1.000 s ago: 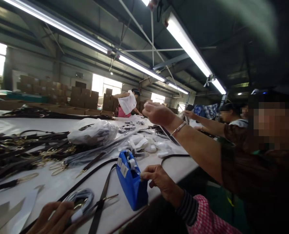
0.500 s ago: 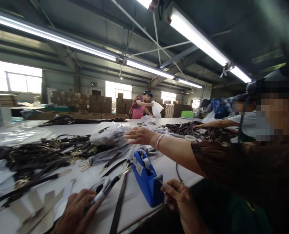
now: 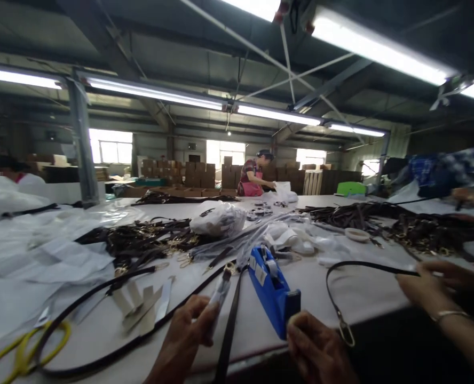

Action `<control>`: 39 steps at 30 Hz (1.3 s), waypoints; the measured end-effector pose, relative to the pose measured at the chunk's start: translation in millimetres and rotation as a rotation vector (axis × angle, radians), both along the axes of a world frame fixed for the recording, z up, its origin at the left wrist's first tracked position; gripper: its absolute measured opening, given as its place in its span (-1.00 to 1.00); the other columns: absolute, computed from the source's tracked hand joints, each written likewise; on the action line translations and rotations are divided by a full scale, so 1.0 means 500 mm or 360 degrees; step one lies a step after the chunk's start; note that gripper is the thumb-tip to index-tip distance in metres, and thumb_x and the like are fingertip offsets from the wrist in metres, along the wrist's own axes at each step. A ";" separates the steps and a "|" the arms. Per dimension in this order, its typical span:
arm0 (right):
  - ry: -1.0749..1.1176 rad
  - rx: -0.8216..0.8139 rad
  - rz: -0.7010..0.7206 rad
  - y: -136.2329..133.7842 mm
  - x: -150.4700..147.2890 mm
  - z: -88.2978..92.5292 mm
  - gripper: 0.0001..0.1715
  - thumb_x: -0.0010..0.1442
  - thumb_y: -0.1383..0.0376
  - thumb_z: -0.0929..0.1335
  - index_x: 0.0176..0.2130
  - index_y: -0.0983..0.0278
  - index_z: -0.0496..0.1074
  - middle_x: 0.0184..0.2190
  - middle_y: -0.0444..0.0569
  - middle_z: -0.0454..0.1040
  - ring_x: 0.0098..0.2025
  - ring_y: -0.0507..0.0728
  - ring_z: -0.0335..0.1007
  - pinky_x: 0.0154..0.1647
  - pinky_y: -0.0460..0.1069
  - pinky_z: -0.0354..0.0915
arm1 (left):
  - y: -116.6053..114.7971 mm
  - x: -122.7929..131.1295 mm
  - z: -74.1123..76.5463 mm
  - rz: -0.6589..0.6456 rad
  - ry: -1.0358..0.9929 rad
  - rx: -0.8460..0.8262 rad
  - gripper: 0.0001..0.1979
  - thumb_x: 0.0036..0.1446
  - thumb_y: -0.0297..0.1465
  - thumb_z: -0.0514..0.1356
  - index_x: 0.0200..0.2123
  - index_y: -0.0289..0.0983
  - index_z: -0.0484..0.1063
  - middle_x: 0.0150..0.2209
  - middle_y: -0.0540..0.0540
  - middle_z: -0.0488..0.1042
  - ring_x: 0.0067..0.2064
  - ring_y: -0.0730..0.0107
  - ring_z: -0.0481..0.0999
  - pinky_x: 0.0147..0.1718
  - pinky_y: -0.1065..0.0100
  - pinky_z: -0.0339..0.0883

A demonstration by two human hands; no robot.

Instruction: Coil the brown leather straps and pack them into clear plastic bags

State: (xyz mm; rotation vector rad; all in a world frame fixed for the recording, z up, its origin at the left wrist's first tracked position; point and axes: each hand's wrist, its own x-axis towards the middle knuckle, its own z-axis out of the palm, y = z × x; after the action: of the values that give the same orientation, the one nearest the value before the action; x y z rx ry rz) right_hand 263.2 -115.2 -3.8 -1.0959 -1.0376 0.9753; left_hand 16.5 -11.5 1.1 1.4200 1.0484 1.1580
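Observation:
My left hand [image 3: 184, 330] is closed round a dark strap end [image 3: 221, 293] covered in pale, see-through wrap, with a gold metal fitting at its tip. A dark strap curves over the table to the left of that hand. My right hand [image 3: 315, 346] is closed in a pinch at the near end of a blue tape dispenser [image 3: 271, 293]. What its fingers hold, if anything, is too small to make out. The dispenser stands between my hands and carries a pale tape roll [image 3: 272, 268]. Another dark strap [image 3: 231, 325] lies just left of it.
Yellow-handled scissors [image 3: 23, 354] and beige strips [image 3: 139, 306] lie at left. Behind are heaped dark straps [image 3: 141, 240] and a white plastic bag [image 3: 216, 218]. At right, a co-worker's hands [image 3: 433, 285] hold a strap with a metal hook. Another person [image 3: 253, 178] stands across the table.
The view has swung left. My left hand has raised the wrapped strap end more upright. The co-worker's outstretched arm has drawn back from over the dispenser and now shows with a strap.

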 end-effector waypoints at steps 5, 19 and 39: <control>0.0324 0.0057 0.0343 0.056 -0.130 0.051 -0.45 0.13 -0.06 0.54 -0.43 0.26 0.30 -0.62 -0.27 0.25 -0.64 -0.11 -0.04 -0.63 -0.14 -0.14 | -0.037 0.018 0.030 0.0096 0.0267 0.0259 -0.52 0.13 0.08 0.25 -0.41 -0.25 0.50 -0.18 -0.11 0.46 -0.33 0.28 0.45 -0.48 0.34 0.43; 0.0032 -0.0079 0.0454 0.126 -0.192 0.031 -0.45 0.09 -0.05 0.54 -0.51 0.27 0.31 -0.68 -0.28 0.24 -0.66 -0.11 -0.05 -0.66 -0.14 -0.14 | -0.088 -0.013 0.040 0.0370 0.0921 0.0805 -0.89 0.32 -0.41 0.20 -0.30 -0.21 0.47 -0.10 -0.12 0.47 -0.02 0.07 0.32 0.01 0.09 0.27; 0.0260 0.0042 0.0515 0.120 -0.219 -0.013 -0.45 0.14 -0.12 0.50 -0.40 0.30 0.41 -0.64 -0.29 0.10 -0.60 -0.09 -0.17 -0.61 -0.12 -0.16 | -0.100 -0.051 0.093 -0.0274 0.0103 -0.0067 -0.64 0.16 -0.10 0.26 -0.46 -0.27 0.43 -0.28 -0.06 0.44 -0.41 0.41 0.38 -0.48 0.40 0.28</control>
State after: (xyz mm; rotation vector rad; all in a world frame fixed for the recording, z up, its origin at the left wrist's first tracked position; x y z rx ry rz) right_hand 153.5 -55.4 -10.5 -0.8246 -1.1095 1.2835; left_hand -8.9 -61.5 47.5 1.4915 0.9691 0.9668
